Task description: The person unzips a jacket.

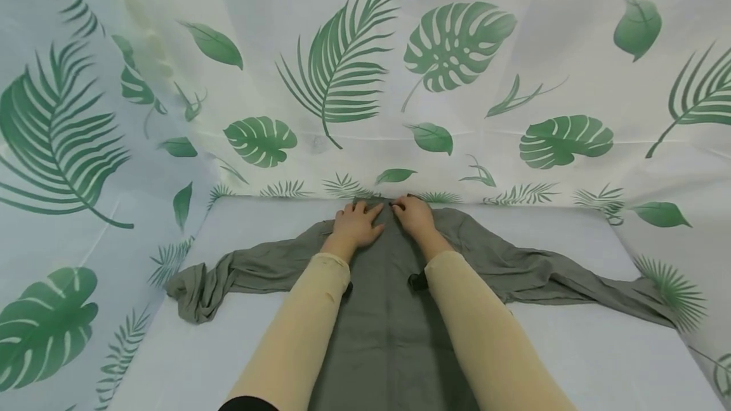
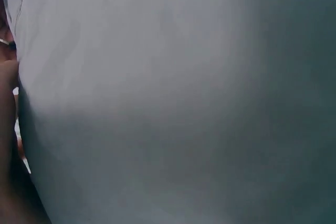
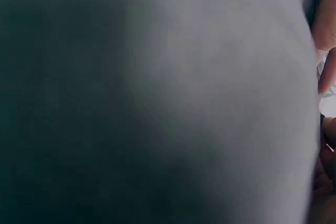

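A grey-green long-sleeved shirt (image 1: pixel 368 341) lies spread on a white table, its sleeves stretched out to both sides. At the collar end, my left hand (image 1: pixel 355 226) rests on the cloth with its fingers spread and thumb out. Close beside it, my right hand (image 1: pixel 415 217) has curled fingers and pinches the shirt near the collar; a small dark bit shows at its fingertips. Blurred shirt cloth (image 2: pixel 157 66) fills most of the left wrist view, and likewise the cloth (image 3: pixel 236 66) in the right wrist view. Hands show only partly at those views' edges.
The white table (image 1: pixel 599 360) ends at the back against a hanging sheet (image 1: pixel 365 81) printed with green leaves, which also hangs at both sides. The left sleeve end (image 1: pixel 197 293) is bunched up; the right one (image 1: pixel 645 300) reaches the table's right edge.
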`<state>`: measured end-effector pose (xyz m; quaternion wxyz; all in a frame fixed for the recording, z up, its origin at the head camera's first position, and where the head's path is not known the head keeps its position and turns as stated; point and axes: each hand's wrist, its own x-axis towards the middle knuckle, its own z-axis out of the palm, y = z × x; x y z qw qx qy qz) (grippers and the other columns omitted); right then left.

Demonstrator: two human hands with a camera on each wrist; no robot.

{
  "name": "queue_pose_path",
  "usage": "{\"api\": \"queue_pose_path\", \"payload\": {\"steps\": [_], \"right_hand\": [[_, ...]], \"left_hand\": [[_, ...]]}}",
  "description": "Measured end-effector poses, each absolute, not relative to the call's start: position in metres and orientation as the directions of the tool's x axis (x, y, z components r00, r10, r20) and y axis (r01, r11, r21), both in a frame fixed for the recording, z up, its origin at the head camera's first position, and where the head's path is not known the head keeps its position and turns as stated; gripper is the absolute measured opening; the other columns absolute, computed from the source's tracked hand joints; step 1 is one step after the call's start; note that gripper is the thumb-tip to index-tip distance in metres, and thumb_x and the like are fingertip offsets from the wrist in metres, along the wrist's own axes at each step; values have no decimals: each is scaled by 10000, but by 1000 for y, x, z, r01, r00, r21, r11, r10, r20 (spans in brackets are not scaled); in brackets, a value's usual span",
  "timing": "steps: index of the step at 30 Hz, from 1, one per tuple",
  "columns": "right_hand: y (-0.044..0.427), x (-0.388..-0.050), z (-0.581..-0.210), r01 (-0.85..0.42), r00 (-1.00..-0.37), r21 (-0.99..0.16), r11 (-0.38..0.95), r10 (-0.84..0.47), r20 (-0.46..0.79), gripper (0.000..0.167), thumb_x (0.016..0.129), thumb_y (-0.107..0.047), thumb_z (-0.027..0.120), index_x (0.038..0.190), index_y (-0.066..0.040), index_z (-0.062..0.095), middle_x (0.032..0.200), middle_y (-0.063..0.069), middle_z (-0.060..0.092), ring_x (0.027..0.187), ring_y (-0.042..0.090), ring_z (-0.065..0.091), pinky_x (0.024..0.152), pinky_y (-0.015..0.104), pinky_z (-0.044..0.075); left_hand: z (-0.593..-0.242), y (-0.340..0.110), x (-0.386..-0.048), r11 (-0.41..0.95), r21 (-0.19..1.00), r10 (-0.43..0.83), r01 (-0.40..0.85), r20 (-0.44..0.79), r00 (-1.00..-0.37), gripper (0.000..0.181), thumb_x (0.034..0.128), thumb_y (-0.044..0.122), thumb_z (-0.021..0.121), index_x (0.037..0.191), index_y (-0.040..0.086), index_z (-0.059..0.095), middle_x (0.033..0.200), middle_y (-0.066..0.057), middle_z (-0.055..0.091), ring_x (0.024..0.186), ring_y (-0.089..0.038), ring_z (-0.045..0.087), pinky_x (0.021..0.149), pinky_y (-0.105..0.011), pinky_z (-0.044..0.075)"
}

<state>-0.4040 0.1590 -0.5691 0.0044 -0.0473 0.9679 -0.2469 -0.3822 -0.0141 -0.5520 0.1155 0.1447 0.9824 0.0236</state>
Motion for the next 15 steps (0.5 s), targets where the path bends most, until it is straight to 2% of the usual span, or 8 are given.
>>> {"api": "queue_pose_path", "payload": {"steps": [3, 10, 15], "right_hand": [[159, -404, -569, -89, -996, -468, 879, -89, 23, 300, 1034, -245, 528, 1238, -100, 692, 1251, 118, 681, 1176, 327, 616, 1043, 500, 523], [151, -401, -567, -56, -998, -429, 901, -67, -11, 286, 1020, -192, 531, 1249, -73, 655, 1201, 140, 636, 1055, 322, 635, 898, 497, 583], [148, -400, -570, 11, -1000, -411, 912, 11, -4, 288, 1028, -239, 491, 1250, -137, 643, 1187, 91, 606, 992, 300, 639, 840, 509, 593]], "left_hand": [[-549, -9, -384, 962, 53, 273, 268, -235, -933, 598, 1010, 608, 364, 1562, 466, 182, 1597, -65, 269, 1413, -366, 319, 1047, -547, 411], [-543, -4, -387, 969, 42, 247, 245, -269, -931, 590, 1002, 619, 357, 1551, 493, 182, 1637, -68, 208, 1478, -388, 233, 1090, -598, 385], [-543, -1, -388, 972, 37, 233, 232, -272, -934, 588, 994, 632, 346, 1546, 503, 189, 1637, -61, 210, 1483, -377, 231, 1113, -603, 368]]}}
